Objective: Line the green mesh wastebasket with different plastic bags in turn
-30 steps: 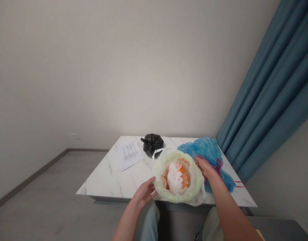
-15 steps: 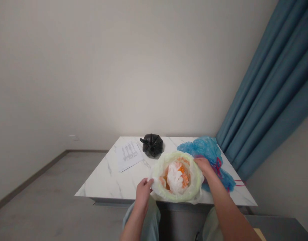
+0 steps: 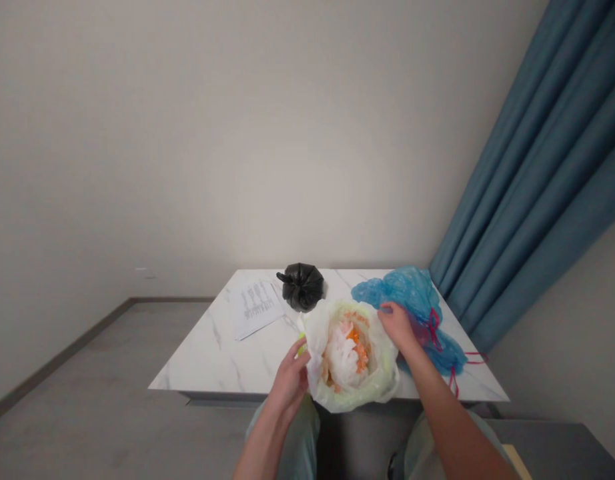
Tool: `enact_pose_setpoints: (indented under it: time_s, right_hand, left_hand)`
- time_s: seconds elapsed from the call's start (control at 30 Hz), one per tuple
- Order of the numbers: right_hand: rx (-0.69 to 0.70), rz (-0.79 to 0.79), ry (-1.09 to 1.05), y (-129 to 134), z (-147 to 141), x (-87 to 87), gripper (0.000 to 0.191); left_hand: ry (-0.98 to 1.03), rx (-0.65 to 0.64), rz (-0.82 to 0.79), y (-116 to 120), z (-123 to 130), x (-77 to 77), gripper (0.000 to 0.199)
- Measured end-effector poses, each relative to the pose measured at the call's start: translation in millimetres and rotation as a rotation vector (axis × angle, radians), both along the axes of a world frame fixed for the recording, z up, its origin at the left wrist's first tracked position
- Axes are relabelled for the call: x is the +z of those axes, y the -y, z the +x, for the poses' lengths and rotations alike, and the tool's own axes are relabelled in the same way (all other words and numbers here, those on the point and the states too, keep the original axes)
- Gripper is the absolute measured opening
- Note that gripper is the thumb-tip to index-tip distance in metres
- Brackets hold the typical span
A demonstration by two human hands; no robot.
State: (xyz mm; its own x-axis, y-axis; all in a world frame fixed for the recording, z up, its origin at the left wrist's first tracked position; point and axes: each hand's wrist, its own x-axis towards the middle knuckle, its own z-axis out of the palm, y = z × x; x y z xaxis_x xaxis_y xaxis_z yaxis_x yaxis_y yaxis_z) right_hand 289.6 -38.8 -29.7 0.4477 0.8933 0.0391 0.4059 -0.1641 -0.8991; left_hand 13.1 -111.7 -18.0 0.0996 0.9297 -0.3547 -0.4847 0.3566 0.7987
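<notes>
A pale, translucent plastic bag (image 3: 382,383) lines a round, light green container (image 3: 302,336), which shows only as a sliver at the left; most of it is hidden. Inside the bag lie crumpled white tissue (image 3: 343,357) and orange scraps (image 3: 360,350) that look like peel. My left hand (image 3: 291,373) is closed on the bag's left edge, thumb uppermost. At the upper right edge, my right hand (image 3: 396,325) pinches the bag's rim between thumb and fingers. The bag's mouth faces up towards me at the table's front edge.
A knotted black bag (image 3: 302,287) sits at the back of the marble-patterned table (image 3: 202,353), beside printed sheets (image 3: 255,308). Blue plastic bags (image 3: 410,293) with red drawstrings (image 3: 434,330) lie at the right. A blue curtain (image 3: 517,200) hangs at the right.
The bag's rim has come up and inward off the container's edge, so its opening is narrower. My right hand has shifted slightly up and left; my left hand stays at the left side.
</notes>
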Motion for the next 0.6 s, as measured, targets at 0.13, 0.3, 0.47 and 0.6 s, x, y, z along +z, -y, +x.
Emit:
enact_pose_setpoints:
  time_s: [0.13, 0.3, 0.47, 0.6]
  right_hand:
    - [0.025, -0.102, -0.568, 6, -5, 5.1, 0.033]
    - [0.126, -0.095, -0.472, 7, 1, -1.4, 0.03]
    - [0.125, -0.003, -0.158, -5, 10, -12.5, 0.011]
    - [-0.003, -0.057, -0.196, -20, 10, -16.6, 0.01]
  left_hand:
    - [-0.083, 0.062, 0.065, 0, -4, -4.0, 0.078]
    - [-0.208, 0.091, 0.096, -15, -13, -1.4, 0.073]
    - [-0.284, 0.083, 0.183, -42, -24, 6.7, 0.058]
    - [-0.365, 0.144, 0.182, -47, -31, 3.0, 0.051]
